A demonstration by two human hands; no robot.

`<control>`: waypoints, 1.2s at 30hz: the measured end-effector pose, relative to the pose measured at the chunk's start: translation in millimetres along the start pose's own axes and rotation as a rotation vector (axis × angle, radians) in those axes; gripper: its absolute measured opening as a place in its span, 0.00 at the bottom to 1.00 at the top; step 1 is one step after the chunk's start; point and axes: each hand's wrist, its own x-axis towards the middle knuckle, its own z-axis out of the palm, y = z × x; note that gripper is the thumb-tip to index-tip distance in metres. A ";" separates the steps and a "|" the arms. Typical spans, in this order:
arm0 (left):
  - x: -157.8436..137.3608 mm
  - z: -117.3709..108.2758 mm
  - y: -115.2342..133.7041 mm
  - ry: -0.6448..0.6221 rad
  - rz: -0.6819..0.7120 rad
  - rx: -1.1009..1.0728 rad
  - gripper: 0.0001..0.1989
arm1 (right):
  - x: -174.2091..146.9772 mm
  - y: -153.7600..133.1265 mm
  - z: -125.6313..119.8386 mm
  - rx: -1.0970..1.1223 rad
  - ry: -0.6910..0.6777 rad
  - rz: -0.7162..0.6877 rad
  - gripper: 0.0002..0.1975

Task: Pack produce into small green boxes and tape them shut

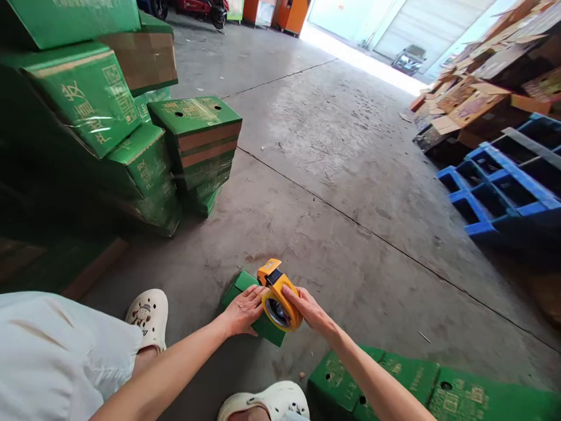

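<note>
A yellow tape dispenser point(280, 286) with a roll of tape in it is gripped in my right hand point(309, 307), thumb along its side. It is held over a small green cardboard box point(272, 333) on the floor between my feet. My left hand point(243, 310) lies on the top of this box, fingers stretched out, their tips close to the dispenser. Whether the left fingertips touch the dispenser I cannot tell. Both hands and the dispenser hide much of the box top.
Green boxes point(83, 99) are stacked at the left, with a shorter stack point(205, 126) beside them. More green boxes point(394, 374) lie at the lower right. Blue pallets point(504, 175) and piled flattened cardboard point(477, 111) stand at the right. My pale clogs point(151, 313) are on the concrete floor point(324, 152).
</note>
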 end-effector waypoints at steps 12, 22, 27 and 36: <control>-37.6 20.9 -13.6 0.104 -0.205 0.039 0.58 | 1.0 19.5 21.3 -0.193 -0.026 -0.063 0.36; -52.7 -5.6 -35.3 0.146 -0.383 -0.184 0.68 | 7.2 9.9 21.1 -0.357 -0.063 -0.068 0.38; -34.6 -40.1 -73.0 -0.044 -0.234 -0.194 0.74 | 7.1 5.0 20.9 -0.356 -0.070 -0.064 0.37; -37.5 -41.9 -85.6 -0.032 -0.170 -0.213 0.68 | 8.0 -4.1 24.8 -0.230 -0.143 0.003 0.39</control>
